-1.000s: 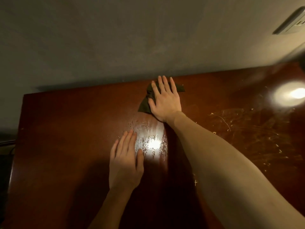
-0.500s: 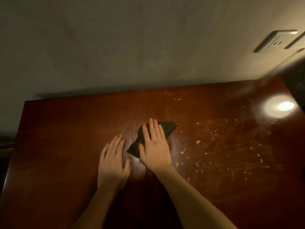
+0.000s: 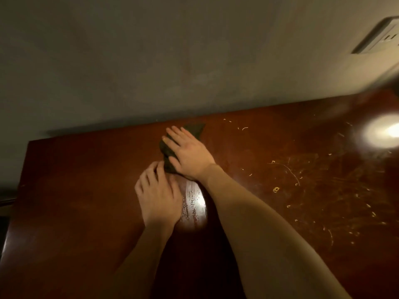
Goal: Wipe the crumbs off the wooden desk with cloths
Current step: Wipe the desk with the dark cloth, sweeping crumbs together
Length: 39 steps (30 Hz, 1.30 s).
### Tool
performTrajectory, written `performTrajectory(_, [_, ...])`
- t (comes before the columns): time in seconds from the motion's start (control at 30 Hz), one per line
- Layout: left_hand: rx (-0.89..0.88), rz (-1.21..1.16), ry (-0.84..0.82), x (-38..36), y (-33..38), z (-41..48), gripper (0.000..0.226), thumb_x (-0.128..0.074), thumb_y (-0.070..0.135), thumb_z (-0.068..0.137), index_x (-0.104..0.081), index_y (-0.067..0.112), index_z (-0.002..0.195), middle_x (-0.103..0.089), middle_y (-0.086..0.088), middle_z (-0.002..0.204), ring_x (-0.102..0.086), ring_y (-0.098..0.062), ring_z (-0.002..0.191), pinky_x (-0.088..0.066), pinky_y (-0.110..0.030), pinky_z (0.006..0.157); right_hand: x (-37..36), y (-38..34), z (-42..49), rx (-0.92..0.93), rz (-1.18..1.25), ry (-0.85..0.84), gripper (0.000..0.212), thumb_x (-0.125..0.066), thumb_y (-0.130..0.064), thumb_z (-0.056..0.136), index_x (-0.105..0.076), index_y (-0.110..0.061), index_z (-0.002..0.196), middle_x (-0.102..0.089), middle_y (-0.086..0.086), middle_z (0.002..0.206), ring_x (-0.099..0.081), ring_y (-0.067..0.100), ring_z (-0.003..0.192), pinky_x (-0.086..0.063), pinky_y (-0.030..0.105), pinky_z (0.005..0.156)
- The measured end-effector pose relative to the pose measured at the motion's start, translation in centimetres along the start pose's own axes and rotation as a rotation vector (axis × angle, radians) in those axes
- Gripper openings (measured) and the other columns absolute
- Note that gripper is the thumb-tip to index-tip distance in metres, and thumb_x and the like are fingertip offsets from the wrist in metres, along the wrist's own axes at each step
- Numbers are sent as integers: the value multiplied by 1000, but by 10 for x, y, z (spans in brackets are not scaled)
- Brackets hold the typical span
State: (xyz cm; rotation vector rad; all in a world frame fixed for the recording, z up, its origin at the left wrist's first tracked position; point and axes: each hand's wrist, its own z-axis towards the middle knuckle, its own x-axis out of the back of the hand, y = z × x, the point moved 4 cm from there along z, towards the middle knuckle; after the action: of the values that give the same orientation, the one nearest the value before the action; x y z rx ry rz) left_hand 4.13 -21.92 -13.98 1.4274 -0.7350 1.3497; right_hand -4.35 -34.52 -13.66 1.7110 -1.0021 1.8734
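- Plain grey-beige wall fills the top half, and the desk's far edge runs right along its foot.
- Below it, the glossy reddish-brown wooden desk spreads across the lower frame.
- 2 bare forearms come in from the bottom and meet near the middle of the desk, towards the back.
- Right hand: flat, fingers straight and slightly spread, palm pressing down on the cloth, no curl in it.
- Left hand: just beside and nearer than the right, fingers bent, tips down at the cloth's near end. It is motion-blurred, so I cannot tell whether it pinches the fabric or only touches the desk.
- Dark green crumpled cloth lies under the right hand, close to the back edge, 1 corner poking out beyond the fingers towards the wall.
- A bright streaky sheen sits on the wood between the 2 wrists.
- A round white glare shines at the far right.
- A pale rectangular wall socket plate sits top right.
- Pale yellowish crumbs and thin strands are scattered over the desk's right side, well apart from the cloth.
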Motion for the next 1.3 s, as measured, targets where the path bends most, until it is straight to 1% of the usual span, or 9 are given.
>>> performTrajectory(0.1, [-29,14,-21,-4,-1,2,55,-39,40,104,-44,16,154,-43,-8,161,-37,-26,147,-27,-46,120,8,25,19,-66,5,23,70,-37,-43,94,-45,-9,155,-37,18,164,-30,34,154,-16,44,130])
performTrajectory(0.2, [-60,1,-25,-2,0,1,56,-36,40,106,-43,18,157,-37,-6,167,-32,-22,154,-25,-46,125,20,56,23,-181,-41,42,68,-41,-42,98,-42,-9,157,-35,18,165,-27,33,156,-11,42,130])
performTrajectory(0.37, [-77,-13,-28,1,0,3,58,-35,40,105,-43,16,157,-35,-7,167,-29,-22,156,-23,-48,126,30,96,-2,-344,-218,36,65,-30,-49,103,-39,-17,159,-34,11,167,-23,29,157,-1,49,130])
performTrajectory(0.5, [-69,-25,-49,3,1,3,59,-33,41,105,-40,17,159,-33,-7,169,-27,-23,157,-20,-48,128,39,116,-34,-494,-332,-33,71,-21,-53,106,-24,-12,164,-21,20,170,-12,36,160,1,51,130])
performTrajectory(0.63, [-67,-28,-59,4,3,3,58,-32,42,105,-38,19,159,-32,-6,169,-25,-22,157,-18,-48,128,36,110,-79,-772,-166,11,74,-23,-51,106,-15,-7,165,-6,29,170,1,47,158,-1,56,129])
performTrajectory(0.7, [-66,-26,-63,5,4,3,58,-33,41,106,-38,18,159,-31,-7,169,-24,-22,157,-18,-49,128,31,95,-96,-831,-132,9,75,-23,-50,106,-13,-4,164,-4,32,169,2,48,158,-2,56,129])
performTrajectory(1.03, [-91,-27,-162,12,4,1,61,-27,43,109,-25,19,165,-17,-7,174,-11,-21,161,-7,-46,131,4,-13,-176,-838,-104,-70,79,-27,-50,107,-8,1,163,3,35,167,6,48,158,-3,55,129])
performTrajectory(1.2, [-162,-10,-229,12,-6,0,66,-22,51,110,-13,21,168,-4,-6,176,0,-19,162,-2,-44,131,5,-13,-169,-828,-116,-84,77,-29,-48,107,-15,4,162,-2,37,166,2,48,158,-2,55,129])
performTrajectory(1.3, [-207,-8,-182,11,-12,-5,66,-21,53,110,-16,20,167,-7,-7,175,-1,-19,162,-3,-44,132,13,4,-144,-791,-149,-71,70,-28,-42,108,-19,3,161,-7,35,167,-3,47,158,-4,54,130])
